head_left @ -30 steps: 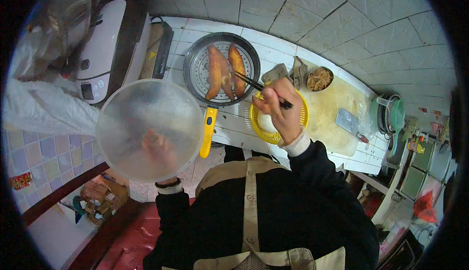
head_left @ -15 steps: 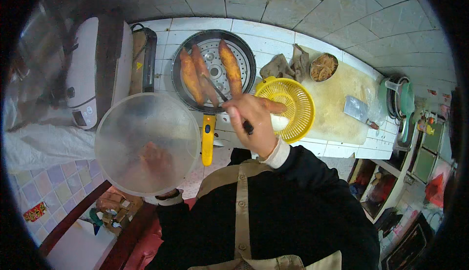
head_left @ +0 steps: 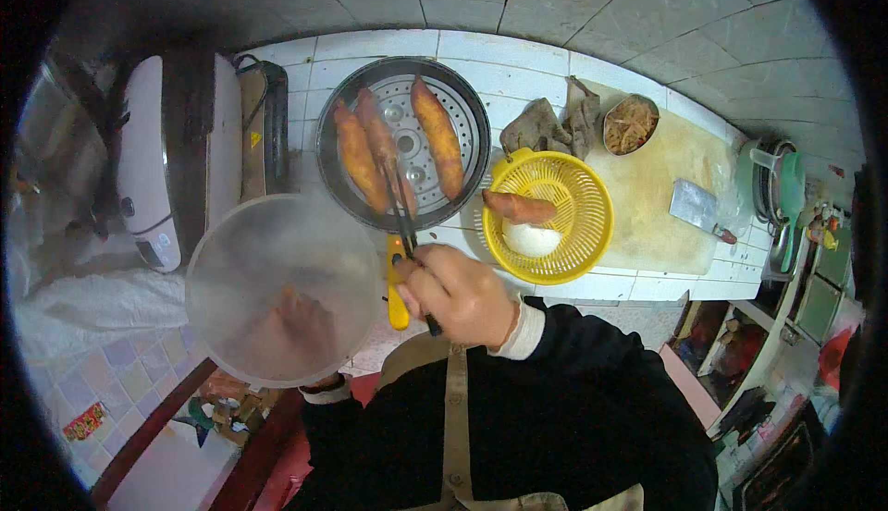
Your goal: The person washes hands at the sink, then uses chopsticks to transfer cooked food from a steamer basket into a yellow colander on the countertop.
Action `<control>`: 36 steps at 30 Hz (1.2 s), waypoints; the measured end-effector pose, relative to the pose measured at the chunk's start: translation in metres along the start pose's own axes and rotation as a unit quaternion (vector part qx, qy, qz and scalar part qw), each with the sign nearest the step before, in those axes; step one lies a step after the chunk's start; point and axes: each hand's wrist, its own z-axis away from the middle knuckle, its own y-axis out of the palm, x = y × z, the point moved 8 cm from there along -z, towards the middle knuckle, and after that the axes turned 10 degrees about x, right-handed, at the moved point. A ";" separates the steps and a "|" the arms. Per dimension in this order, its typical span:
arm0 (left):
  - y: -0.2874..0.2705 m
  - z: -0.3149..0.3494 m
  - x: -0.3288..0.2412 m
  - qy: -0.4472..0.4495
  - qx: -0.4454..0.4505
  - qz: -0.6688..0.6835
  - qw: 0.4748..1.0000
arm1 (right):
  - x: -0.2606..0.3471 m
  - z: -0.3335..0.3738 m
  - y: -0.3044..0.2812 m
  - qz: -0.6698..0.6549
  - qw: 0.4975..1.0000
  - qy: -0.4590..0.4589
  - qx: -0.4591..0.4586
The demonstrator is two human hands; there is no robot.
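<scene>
My right hand (head_left: 462, 296) is closed round dark chopsticks (head_left: 404, 210), whose tips touch the lower part of the middle sweet potato (head_left: 374, 127). That one lies against the left sweet potato (head_left: 359, 161); the right sweet potato (head_left: 437, 136) lies apart. All rest on a perforated steamer plate (head_left: 402, 95) inside a dark round pan (head_left: 476, 178) with a yellow handle (head_left: 398, 306). My left hand (head_left: 301, 326) holds a large round translucent lid (head_left: 250, 247) left of the handle; its fingers show blurred through it. A yellow colander (head_left: 601, 224) holds another sweet potato (head_left: 520, 207) and a smooth white lump (head_left: 532, 240).
Right of the colander is a pale cutting board (head_left: 661, 233) with a cleaver (head_left: 694, 204) and a bowl of brownish strips (head_left: 632, 124). A grey cloth (head_left: 536, 127) lies behind the colander. A white appliance (head_left: 143, 160) stands at the left. Tiled wall rises behind.
My right hand has moved left and toward me, from beside the colander to over the pan handle. The chopsticks now point more straight away from me. The lid is still in my left hand.
</scene>
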 end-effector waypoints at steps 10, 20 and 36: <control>0.002 -0.001 -0.004 -0.022 -0.086 -0.046 0.995 | 0.023 0.010 -0.007 -0.067 0.996 -0.063 0.001; 0.009 -0.007 0.000 -0.037 -0.093 -0.054 0.993 | -0.029 0.024 -0.039 -0.072 0.995 -0.007 -0.070; -0.044 0.040 0.012 0.037 -0.028 0.090 0.995 | -0.029 -0.022 0.021 -0.059 0.996 0.047 0.051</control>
